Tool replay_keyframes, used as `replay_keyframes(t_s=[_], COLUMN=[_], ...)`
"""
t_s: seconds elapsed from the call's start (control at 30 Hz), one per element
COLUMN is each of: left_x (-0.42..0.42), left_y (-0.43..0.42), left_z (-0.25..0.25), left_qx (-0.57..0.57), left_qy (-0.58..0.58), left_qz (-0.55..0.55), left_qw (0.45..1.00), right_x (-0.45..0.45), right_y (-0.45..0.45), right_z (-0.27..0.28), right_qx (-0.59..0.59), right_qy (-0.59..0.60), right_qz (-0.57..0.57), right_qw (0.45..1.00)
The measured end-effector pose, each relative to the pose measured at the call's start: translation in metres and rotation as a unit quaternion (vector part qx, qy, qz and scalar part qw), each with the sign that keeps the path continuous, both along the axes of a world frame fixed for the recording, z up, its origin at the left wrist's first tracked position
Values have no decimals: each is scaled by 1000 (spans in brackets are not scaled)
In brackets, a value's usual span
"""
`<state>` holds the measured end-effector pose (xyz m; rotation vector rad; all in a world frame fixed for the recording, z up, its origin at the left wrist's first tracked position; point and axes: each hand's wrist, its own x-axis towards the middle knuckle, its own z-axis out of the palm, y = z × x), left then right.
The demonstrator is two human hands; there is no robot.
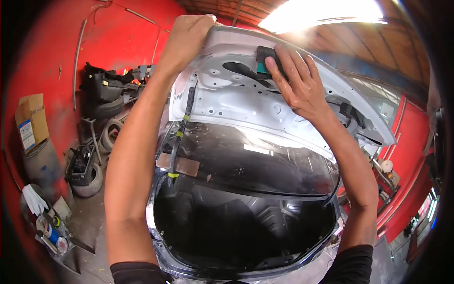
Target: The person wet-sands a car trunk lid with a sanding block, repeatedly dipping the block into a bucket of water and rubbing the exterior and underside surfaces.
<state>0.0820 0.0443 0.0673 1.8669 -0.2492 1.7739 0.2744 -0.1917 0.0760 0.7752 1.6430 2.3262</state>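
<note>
A raised white car trunk lid (pixel 246 106) fills the upper middle of the head view, its inner side facing me. My left hand (pixel 191 38) is closed over the lid's upper left edge, its fingertips mostly hidden. Near the top edge, my right hand (pixel 300 83) presses a sanding block (pixel 263 68) against the lid's inner panel. The block is green, with a dark sheet wrapped round it. Below the lid are the rear window (pixel 227 146) and the open, dark trunk (pixel 227 227). A brownish flat block (pixel 178 164) rests at the window's lower left.
A taped black strut or cable (pixel 178 135) runs from the lid down to the car body. Tyres (pixel 90 182), a cardboard box (pixel 32 120) on a drum and a small stand (pixel 54 236) with supplies are at left. Red walls surround the car.
</note>
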Motion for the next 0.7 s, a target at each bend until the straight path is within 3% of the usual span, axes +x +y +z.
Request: replay_keyframes(t_s=[0.07, 0.17, 0.33, 0.47, 0.57, 0.7], left_x=[-1, 3, -3, 4, -6, 3], left_y=[-1, -3, -2, -10, 3, -3], left_z=[2, 1, 2, 1, 1, 0], left_qx=[-2, -16, 1, -54, 4, -42], left_qy=[8, -12, -20, -22, 27, 15], left_qz=[33, -16, 48, -71, 1, 19], left_qw=[999, 1000, 999, 996, 1000, 999], right_x=[2, -8, 4, -38, -27, -31], right_y=[2, -13, -9, 31, 1, 12], right_z=[4, 10, 4, -3, -1, -8], right_qx=[-15, -51, -53, -76, -76, -53], right_qy=[-10, 1, 9, 0, 21, 29], right_qz=[4, -23, -15, -60, -27, 11], right_qw=[1000, 998, 998, 995, 996, 998])
